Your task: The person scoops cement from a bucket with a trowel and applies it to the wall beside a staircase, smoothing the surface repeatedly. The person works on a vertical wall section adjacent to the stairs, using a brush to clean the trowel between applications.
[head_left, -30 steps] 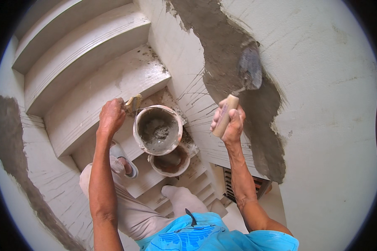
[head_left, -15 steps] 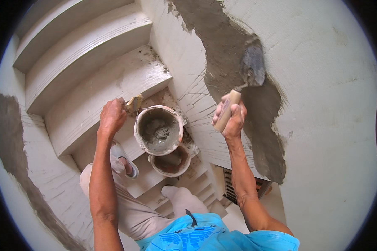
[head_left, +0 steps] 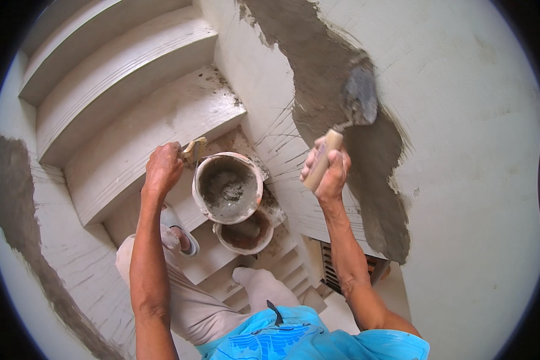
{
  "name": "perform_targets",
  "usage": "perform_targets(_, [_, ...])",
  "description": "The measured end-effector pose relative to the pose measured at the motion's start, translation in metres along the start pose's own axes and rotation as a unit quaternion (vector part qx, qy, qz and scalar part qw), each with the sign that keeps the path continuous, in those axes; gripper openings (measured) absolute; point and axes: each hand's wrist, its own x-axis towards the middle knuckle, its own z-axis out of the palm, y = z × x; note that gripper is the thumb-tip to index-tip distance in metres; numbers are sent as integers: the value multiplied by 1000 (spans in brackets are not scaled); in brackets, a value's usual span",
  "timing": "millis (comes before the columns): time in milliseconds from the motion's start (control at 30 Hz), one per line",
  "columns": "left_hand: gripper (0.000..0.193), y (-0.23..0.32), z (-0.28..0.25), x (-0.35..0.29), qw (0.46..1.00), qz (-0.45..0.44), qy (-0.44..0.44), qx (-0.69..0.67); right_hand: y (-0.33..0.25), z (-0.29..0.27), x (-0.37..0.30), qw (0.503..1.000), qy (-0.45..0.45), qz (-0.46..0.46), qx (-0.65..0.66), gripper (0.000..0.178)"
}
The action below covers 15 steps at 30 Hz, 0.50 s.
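My right hand point(head_left: 328, 171) is closed round the pale handle of a trowel point(head_left: 360, 96). The trowel's grey blade lies against a band of wet grey mortar point(head_left: 318, 66) on the right-hand wall. My left hand point(head_left: 163, 168) is closed on a brush point(head_left: 194, 148) with yellowish bristles, just beside the rim of the upper bucket. That bucket point(head_left: 199, 201) has grey mortar point(head_left: 228, 189) inside. A second bucket point(head_left: 264, 245) stands partly beneath it, with brownish contents and a dirty rim.
Pale stair steps point(head_left: 156, 108) curve up to the far left, and more run down below the buckets. Another mortar band point(head_left: 12, 192) marks the left wall. A dark slatted grille point(head_left: 330, 267) lies near my right forearm. My sandalled foot point(head_left: 183, 237) rests on a step.
My right hand and the trowel have shifted very slightly to the left along the mortar. My left hand with the brush has moved a touch to the right.
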Motion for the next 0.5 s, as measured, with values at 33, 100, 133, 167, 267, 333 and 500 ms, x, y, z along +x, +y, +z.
perform_targets(33, [22,-3,0,-2,1000,-4,2,0,0,-1,-7,1000,5,-12,10,55])
perform_targets(100, [21,-5,-1,-4,1000,-7,6,1,-1,0,-12,1000,-1,-12,16,55])
perform_targets(133, [22,-5,0,-4,1000,-6,2,2,-3,2,-14,1000,-2,-13,19,55])
perform_targets(167, [22,-3,-1,-5,1000,-6,-2,4,-4,5,-10,1000,-8,-2,0,55])
perform_targets(267, [22,0,2,-4,1000,-2,-9,-2,-9,13,11,999,-15,20,-31,55])
perform_targets(333, [22,2,1,1,1000,-2,-8,-9,-11,14,19,1000,-10,15,-20,54])
perform_targets(500, [20,2,1,3,1000,20,15,-13,-8,-2,-23,997,58,-41,5,58])
